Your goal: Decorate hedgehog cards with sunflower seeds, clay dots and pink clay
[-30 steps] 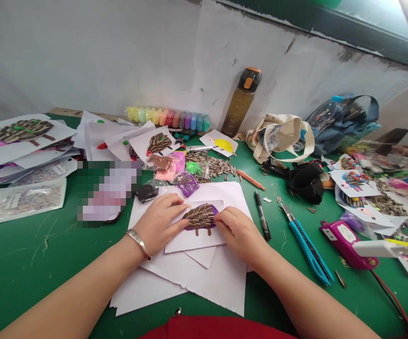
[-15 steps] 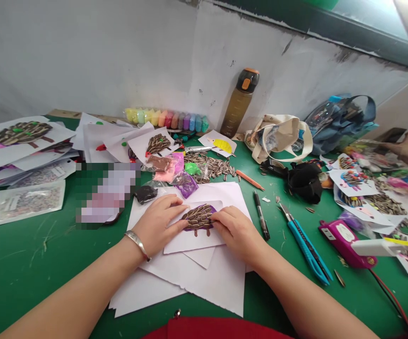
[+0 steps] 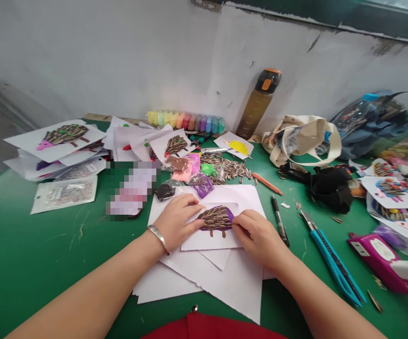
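Observation:
On a white card (image 3: 204, 244) lies a hedgehog picture: a purple clay body covered in rows of striped sunflower seeds (image 3: 215, 217), with two brown legs. My left hand (image 3: 179, 219), with a silver bangle at the wrist, rests on the card's left side, fingers apart, thumb at the edge of the seeds. At the right end of the body, my right hand (image 3: 257, 230) pinches a sunflower seed against the purple clay; its fingertips mostly hide it. Larger white sheets (image 3: 235, 287) lie beneath the card.
Behind the card are bagged clay (image 3: 201, 184) and a seed pile (image 3: 234, 169). To the right lie a black pen (image 3: 279, 219), a blue utility knife (image 3: 336, 263) and a magenta glue gun (image 3: 384, 261). Stacked hedgehog pictures (image 3: 59, 136) stand left; a bottle (image 3: 258, 103) leans at the wall.
The camera view has turned left, so everything sits further right. My right fingertips have shifted slightly off the body's right end, showing more purple clay. My left hand stays on the card.

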Demonstrator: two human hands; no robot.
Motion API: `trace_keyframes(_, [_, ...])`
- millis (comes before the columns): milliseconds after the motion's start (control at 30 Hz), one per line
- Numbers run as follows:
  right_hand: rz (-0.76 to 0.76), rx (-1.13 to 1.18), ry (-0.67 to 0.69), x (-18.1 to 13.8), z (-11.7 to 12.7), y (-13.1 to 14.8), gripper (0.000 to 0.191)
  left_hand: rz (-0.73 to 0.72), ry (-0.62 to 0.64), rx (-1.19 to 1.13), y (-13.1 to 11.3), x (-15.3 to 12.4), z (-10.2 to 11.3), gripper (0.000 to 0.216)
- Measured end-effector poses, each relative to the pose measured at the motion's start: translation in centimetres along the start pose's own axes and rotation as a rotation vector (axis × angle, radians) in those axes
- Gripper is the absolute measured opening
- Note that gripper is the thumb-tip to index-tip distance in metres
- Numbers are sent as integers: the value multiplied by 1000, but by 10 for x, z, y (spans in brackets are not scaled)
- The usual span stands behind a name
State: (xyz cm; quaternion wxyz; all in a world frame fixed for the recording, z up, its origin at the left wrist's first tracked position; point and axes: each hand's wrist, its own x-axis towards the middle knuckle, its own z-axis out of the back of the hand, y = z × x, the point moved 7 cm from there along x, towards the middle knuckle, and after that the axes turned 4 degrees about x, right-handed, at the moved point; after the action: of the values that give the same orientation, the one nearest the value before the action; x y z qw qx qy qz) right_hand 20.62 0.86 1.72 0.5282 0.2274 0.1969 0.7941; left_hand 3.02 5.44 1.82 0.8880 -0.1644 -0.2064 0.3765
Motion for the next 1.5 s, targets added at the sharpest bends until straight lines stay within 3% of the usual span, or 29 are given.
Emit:
trace_keyframes(467, [36, -49, -31, 3, -2, 6, 22, -29, -3, 6, -2, 2, 0, 29])
trace_keyframes(967, [1, -24, -47, 3, 3, 5, 19, -20, -4, 3, -1, 2, 3, 30])
trace_keyframes(1100, [-73, 57, -66, 5, 10, -5, 15, -21, -11, 1, 0, 2, 3, 30])
trace_keyframes(1233, [-188, -8, -83, 18, 31, -27, 18, -27, 0, 3, 0, 2, 2, 31])
trace_keyframes(1333, [-262, -196, -63, 40, 46, -43, 24, -26, 5, 2, 0, 1, 2, 30])
trace_keyframes(1500, [-369, -404, -75, 81, 52, -61, 28, -23, -2, 3, 1, 1, 2, 30])
